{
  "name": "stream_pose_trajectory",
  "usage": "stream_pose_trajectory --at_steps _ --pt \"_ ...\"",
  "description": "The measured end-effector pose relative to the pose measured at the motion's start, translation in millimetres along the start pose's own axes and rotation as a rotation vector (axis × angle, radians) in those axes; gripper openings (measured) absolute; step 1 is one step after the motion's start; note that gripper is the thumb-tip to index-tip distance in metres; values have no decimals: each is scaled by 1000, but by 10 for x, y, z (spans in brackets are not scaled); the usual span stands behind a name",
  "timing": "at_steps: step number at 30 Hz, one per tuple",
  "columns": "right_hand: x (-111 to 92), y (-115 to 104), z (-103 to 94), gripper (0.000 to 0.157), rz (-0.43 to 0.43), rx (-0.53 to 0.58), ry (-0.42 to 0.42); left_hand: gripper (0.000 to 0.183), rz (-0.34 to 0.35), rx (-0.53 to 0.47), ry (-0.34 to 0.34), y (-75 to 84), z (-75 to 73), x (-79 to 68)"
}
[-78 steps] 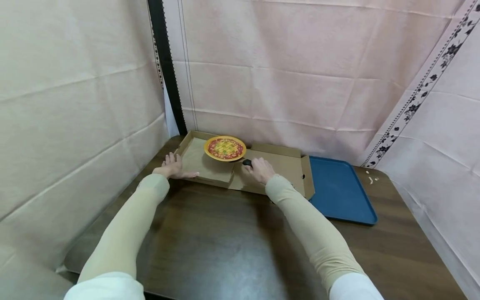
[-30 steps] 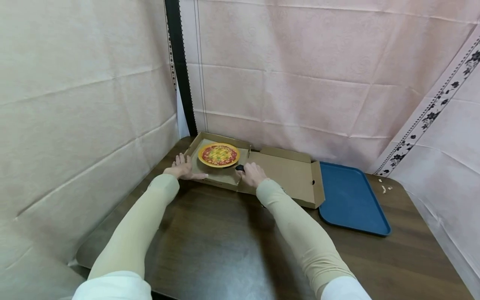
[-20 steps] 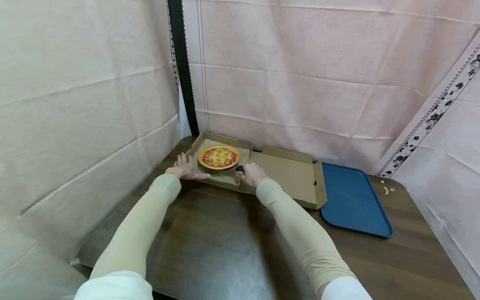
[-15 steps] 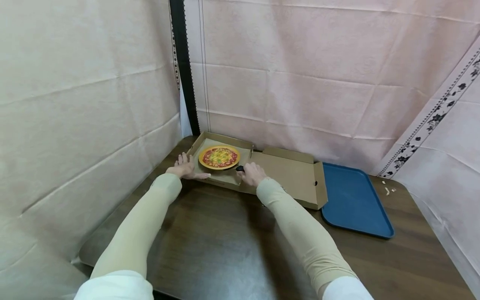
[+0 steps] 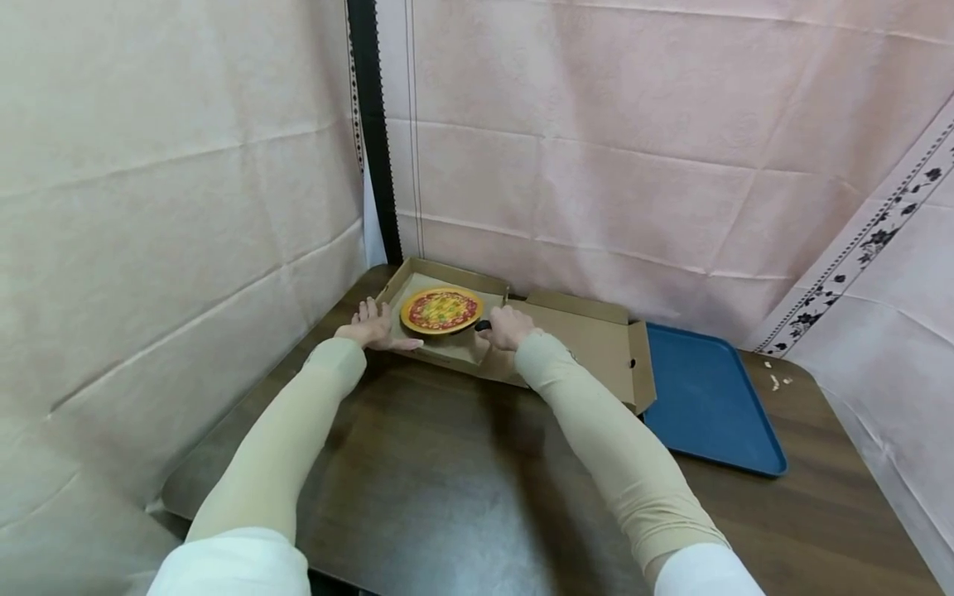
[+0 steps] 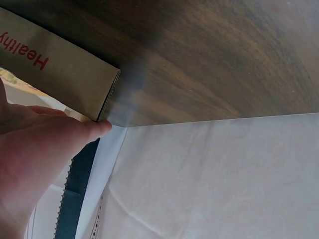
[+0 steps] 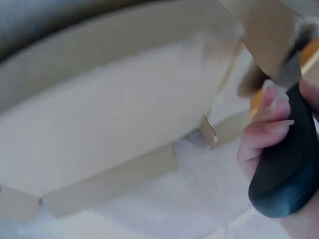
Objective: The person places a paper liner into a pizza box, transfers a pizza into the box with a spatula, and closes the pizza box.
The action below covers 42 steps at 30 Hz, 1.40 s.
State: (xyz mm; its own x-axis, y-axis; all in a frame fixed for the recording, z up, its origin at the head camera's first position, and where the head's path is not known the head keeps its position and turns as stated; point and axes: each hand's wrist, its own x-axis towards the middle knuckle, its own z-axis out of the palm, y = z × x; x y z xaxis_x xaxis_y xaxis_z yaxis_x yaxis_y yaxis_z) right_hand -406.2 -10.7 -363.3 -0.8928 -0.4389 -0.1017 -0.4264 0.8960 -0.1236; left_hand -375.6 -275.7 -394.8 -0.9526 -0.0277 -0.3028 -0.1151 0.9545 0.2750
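Note:
A round pizza (image 5: 444,310) with a yellow rim lies over the paper-lined base of an open cardboard pizza box (image 5: 465,277). My right hand (image 5: 511,329) grips a spatula by its thick black handle (image 7: 286,154). The spatula's handle points toward the pizza, and its blade is mostly hidden, with a dark edge showing under the near rim. At the box's near left corner, my left hand (image 5: 373,325) spreads its fingers, the thumb along the front wall. In the left wrist view, a fingertip (image 6: 103,127) touches the corner beside red "Healthy" lettering (image 6: 22,50).
The box lid (image 5: 589,339) lies folded out flat to the right. Beyond it is a blue tray (image 5: 708,397) on the brown wooden table (image 5: 447,480). Small pale scraps (image 5: 775,381) lie near the far right corner. Pale cloth (image 5: 596,124) hangs behind and at both sides.
Over the span, my right hand has brought the pizza left and down into the box base. The left hand stays at the corner. The head view has shifted slightly.

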Motion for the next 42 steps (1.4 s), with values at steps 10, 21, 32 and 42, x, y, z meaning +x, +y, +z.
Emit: stream_pose_trajectory --at_steps 10,21,32,42 --pt "-30 70 -354 27 20 -29 -57 133 6 33 -3 8 22 55" --pt "-141 69 -581 24 27 -20 -95 124 -9 35 -8 29 29 7" --pt "-239 104 -784 22 -14 -58 -126 113 4 31 -1 33 -15 -86" --pt "-267 123 -907 24 38 -84 -176 111 2 18 3 13 -20 -72"
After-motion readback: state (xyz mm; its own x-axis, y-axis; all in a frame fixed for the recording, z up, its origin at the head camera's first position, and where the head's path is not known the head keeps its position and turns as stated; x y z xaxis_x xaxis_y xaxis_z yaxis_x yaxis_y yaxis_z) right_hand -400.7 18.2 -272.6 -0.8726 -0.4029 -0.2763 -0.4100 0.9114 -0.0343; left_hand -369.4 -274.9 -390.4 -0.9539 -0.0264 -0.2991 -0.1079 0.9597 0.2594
